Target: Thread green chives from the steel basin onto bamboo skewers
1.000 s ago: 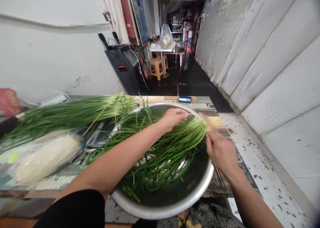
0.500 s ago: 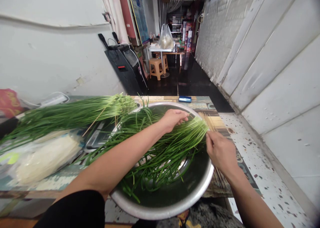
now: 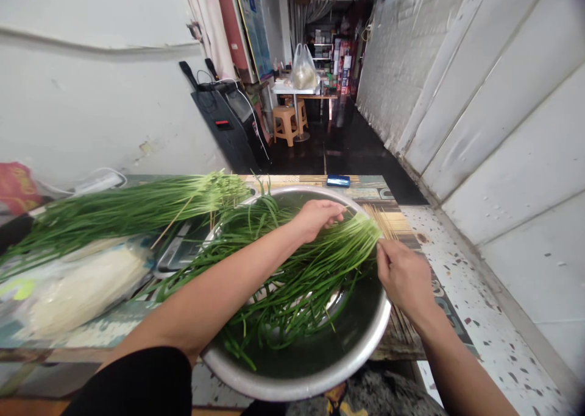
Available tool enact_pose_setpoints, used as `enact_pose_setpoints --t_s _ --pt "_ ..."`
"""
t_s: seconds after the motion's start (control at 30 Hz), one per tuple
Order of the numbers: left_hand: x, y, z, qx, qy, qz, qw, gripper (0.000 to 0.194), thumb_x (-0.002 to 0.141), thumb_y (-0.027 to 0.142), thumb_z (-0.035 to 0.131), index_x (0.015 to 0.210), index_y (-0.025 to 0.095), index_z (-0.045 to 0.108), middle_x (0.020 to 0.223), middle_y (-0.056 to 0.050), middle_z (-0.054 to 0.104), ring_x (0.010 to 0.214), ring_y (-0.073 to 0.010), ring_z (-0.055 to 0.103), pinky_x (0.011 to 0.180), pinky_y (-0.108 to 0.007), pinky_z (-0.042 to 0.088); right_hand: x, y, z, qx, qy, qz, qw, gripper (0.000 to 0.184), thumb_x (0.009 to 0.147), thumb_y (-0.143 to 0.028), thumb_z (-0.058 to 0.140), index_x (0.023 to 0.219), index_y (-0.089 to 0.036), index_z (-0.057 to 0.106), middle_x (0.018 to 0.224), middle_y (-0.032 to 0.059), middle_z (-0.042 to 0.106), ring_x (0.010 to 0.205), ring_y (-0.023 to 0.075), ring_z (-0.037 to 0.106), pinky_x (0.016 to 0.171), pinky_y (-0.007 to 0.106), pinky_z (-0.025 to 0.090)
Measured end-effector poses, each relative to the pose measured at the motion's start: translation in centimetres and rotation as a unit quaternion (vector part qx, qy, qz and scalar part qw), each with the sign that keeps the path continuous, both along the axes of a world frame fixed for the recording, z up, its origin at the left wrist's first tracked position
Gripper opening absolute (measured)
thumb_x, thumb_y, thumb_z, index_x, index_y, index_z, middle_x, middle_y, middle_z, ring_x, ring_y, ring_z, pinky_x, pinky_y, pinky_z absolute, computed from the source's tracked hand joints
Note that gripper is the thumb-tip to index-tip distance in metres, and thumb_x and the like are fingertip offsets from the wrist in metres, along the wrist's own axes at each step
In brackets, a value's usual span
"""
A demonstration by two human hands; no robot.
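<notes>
Pinching what looks like a skewer (image 3: 346,209) at either end, left hand (image 3: 317,218) and right hand (image 3: 404,276) span garlic chives (image 3: 320,260) at the metal basin (image 3: 375,346)'s right rim, presumably aligning pale stems.

Pale wall (image 3: 100,111) is rising at left; white panelled wall (image 3: 484,111) is running along right. Dark glossy floor (image 3: 340,142) is stretching back, speckled floor (image 3: 507,337) lying nearer. Tan stools (image 3: 285,123) are standing at white table (image 3: 284,91). Far shelves (image 3: 323,58) are sitting in dimmer light.
</notes>
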State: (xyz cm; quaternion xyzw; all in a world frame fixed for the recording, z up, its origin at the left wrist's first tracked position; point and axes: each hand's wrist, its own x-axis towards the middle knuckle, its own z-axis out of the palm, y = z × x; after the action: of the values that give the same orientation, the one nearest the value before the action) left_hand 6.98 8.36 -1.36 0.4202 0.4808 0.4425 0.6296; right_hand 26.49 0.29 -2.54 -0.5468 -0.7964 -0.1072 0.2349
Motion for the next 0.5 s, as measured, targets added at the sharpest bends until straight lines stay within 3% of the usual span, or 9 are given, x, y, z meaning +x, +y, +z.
enact_pose_setpoints --t_s 0.5 --pt "-0.10 0.13 -0.40 -0.002 -0.007 -0.013 1.000 0.012 0.077 0.018 0.061 0.080 0.008 0.066 0.064 -0.003 0.059 0.046 -0.0035 0.039 0.045 -0.018 0.025 0.06 0.02 -0.02 0.005 -0.005 0.001 1.000 0.025 0.091 -0.025 0.040 0.080 -0.017 0.061 0.077 0.0040 0.065 0.066 0.0131 0.056 0.060 0.024 0.033"
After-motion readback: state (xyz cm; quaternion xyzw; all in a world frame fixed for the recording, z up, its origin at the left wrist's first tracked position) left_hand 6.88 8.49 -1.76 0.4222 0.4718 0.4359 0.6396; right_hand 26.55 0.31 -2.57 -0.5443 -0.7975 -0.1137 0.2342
